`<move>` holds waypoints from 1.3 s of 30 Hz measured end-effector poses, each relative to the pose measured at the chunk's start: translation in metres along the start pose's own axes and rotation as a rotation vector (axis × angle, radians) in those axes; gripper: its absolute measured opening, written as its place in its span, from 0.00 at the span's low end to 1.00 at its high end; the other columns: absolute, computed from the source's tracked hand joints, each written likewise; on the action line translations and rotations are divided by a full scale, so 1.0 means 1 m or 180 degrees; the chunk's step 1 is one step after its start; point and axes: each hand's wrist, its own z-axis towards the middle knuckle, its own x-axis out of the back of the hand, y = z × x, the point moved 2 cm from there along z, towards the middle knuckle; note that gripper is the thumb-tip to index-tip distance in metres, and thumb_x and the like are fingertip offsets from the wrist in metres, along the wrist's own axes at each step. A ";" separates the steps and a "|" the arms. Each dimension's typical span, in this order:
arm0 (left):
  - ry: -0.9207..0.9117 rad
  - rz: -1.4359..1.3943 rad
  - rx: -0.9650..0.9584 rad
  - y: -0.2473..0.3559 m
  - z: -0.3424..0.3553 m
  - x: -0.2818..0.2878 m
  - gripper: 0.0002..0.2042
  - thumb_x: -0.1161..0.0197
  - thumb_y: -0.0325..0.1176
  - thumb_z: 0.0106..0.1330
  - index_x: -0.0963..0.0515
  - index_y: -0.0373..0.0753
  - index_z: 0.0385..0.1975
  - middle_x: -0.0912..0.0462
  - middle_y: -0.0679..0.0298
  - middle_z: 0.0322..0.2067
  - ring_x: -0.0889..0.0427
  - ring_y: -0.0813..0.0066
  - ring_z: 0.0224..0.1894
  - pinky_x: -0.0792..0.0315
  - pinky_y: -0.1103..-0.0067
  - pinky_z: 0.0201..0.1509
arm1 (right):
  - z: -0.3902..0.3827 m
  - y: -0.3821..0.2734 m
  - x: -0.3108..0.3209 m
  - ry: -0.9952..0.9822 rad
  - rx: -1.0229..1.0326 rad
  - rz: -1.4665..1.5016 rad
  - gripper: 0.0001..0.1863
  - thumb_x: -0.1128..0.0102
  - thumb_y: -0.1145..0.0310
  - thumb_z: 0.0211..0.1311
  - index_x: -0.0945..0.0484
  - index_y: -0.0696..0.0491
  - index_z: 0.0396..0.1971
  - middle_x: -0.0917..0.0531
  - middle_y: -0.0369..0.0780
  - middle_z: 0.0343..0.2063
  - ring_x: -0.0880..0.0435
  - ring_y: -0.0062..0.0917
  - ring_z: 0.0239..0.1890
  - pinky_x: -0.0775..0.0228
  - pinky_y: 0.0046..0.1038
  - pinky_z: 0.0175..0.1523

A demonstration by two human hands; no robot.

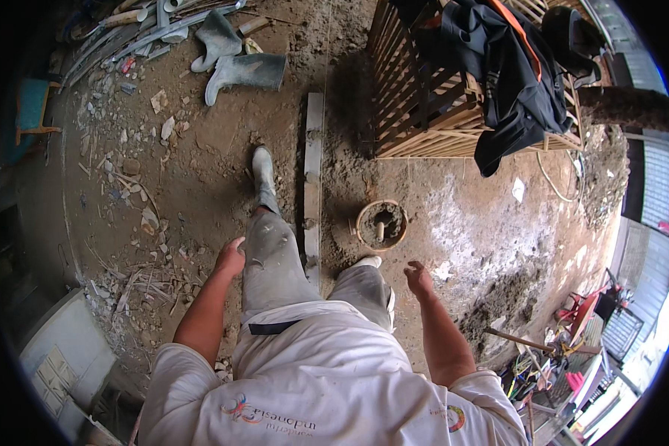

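My left hand (231, 257) hangs beside my left thigh, fingers loose, with nothing seen in it. To the right of my body, my right hand (419, 279) hangs with its fingers apart and slightly bent, holding nothing visible. A round bucket (383, 202) stands on the dirt just ahead of my right foot, nearest to my right hand but apart from it. Grey wet mortar (393, 215) lies inside, with a short handle-like piece (380, 232) sticking up. Between my legs runs a narrow, straight row of grey blocks (313, 167), with a thin string alongside it.
A slatted wooden crate (424, 123) stands ahead right, with dark clothing (524, 70) draped over it. Grey rubber boots (249, 72) lie ahead left, near pipes (126, 18). Rubble (149, 219) litters the left ground. A long-handled tool (520, 340) and clutter sit at the right.
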 end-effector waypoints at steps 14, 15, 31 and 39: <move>-0.0223 0.1567 -0.0362 0.040 0.047 -0.041 0.27 0.39 0.45 0.61 0.29 0.43 0.60 0.40 0.51 0.67 0.42 0.49 0.69 0.45 0.57 0.70 | 0.209 0.117 -0.155 0.0527 -0.1979 0.0406 0.41 0.44 0.63 0.53 0.44 0.61 0.67 0.28 0.60 0.58 0.30 0.49 0.63 0.39 0.39 0.66; -0.0243 0.1668 -0.0307 0.038 0.040 -0.038 0.27 0.39 0.46 0.61 0.28 0.42 0.60 0.39 0.50 0.67 0.42 0.48 0.68 0.45 0.58 0.70 | 0.211 0.112 -0.180 0.0479 -0.2043 0.0625 0.42 0.43 0.62 0.53 0.45 0.61 0.68 0.29 0.59 0.59 0.31 0.48 0.64 0.40 0.38 0.67; -0.0042 0.1793 -0.0310 0.045 0.040 -0.038 0.26 0.40 0.48 0.60 0.26 0.43 0.58 0.36 0.51 0.65 0.42 0.50 0.69 0.45 0.57 0.69 | 0.195 0.050 -0.191 0.1238 -0.1433 0.5154 0.09 0.48 0.61 0.70 0.33 0.48 0.31 0.29 0.33 0.20 0.28 0.22 0.19 0.30 0.26 0.26; -0.0277 0.1616 -0.0142 0.056 0.046 -0.039 0.28 0.43 0.49 0.61 0.28 0.43 0.60 0.39 0.53 0.68 0.43 0.53 0.70 0.44 0.56 0.68 | 0.181 -0.025 -0.159 0.1041 -0.1590 0.4959 0.13 0.44 0.59 0.68 0.31 0.49 0.26 0.38 0.31 0.17 0.39 0.19 0.18 0.40 0.24 0.23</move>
